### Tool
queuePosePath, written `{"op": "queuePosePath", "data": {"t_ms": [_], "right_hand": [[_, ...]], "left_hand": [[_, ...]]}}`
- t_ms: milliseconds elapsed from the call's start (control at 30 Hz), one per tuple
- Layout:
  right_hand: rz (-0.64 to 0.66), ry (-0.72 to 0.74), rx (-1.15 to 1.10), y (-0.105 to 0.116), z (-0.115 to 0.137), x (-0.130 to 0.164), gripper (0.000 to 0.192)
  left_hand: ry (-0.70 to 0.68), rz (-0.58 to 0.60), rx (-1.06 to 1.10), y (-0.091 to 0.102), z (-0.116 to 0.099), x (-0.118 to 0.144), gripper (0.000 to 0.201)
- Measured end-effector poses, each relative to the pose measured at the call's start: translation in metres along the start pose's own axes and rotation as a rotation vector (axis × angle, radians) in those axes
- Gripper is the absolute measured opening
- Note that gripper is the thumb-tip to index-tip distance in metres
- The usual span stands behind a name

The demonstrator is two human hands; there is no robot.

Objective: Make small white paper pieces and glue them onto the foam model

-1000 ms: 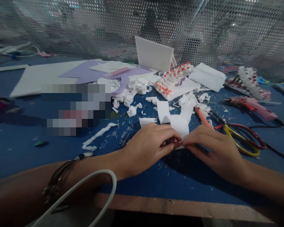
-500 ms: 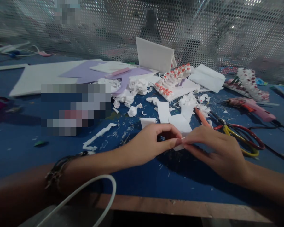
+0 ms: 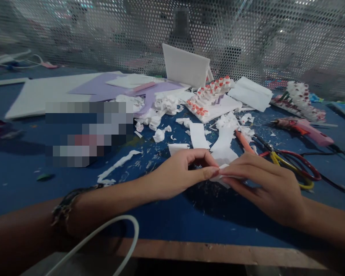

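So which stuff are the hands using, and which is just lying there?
In use:
left hand
right hand
white paper strip, pinched by both

Lying about:
scissors
glue gun
orange pencil
paper scraps
purple sheet

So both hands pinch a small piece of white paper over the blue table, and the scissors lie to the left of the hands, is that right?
Not quite. The scissors lie to the right of the hands, not the left, as the head view shows. The rest holds: the left hand and right hand pinch the white paper over the blue table.
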State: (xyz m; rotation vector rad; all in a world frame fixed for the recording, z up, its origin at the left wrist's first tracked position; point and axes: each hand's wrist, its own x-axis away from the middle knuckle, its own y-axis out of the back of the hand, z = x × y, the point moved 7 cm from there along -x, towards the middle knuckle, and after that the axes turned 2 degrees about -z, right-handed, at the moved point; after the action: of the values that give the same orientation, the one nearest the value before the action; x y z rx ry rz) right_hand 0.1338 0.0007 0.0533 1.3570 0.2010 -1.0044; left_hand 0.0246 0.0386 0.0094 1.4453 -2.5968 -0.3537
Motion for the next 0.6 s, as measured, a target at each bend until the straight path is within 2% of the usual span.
{"op": "queuePosePath", "data": {"t_ms": [267, 433, 600], "right_hand": [[0.099, 0.143, 0.144, -0.001, 0.006, 0.005, 0.011], [0.086, -0.018, 0.063, -0.005, -0.002, 0.002, 0.006], [0.085, -0.222, -0.006, -0.007, -0.016, 0.003, 0.005]], "left_hand": [[-0.015, 0.032, 0.011, -0.002, 0.001, -0.001, 0.016], [-0.056, 0.022, -0.009, -0.004, -0.001, 0.0, 0.016], [-0.165, -0.061, -0.14, 0.0, -0.01, 0.004, 0.011]]}}
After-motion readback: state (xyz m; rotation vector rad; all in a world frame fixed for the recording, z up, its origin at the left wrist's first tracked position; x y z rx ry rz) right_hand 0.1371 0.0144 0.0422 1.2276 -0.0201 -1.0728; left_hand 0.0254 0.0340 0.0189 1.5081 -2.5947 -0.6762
